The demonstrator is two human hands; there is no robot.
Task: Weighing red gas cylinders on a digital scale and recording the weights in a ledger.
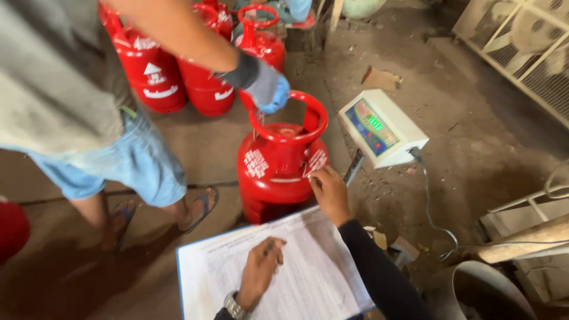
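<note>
A red gas cylinder (274, 178) stands on the dirt floor in front of me. My right hand (329, 193), in a black sleeve, reaches to the cylinder's shoulder, its fingertips against a white label (316, 161). My left hand (259, 269), wearing a wristwatch, rests with curled fingers on a printed sheet on a blue-edged clipboard (308, 278) below the cylinder. Another person in a grey shirt and blue shorts stands at the left. Their gloved hand (264, 85) grips the cylinder's ring handle (289, 117).
A white digital scale display (382, 127) with a cable sits right of the cylinder. Several more red cylinders (178, 71) stand behind the other person. A white metal grille (521, 47) is at top right, and wood and a round metal container (486, 290) at bottom right.
</note>
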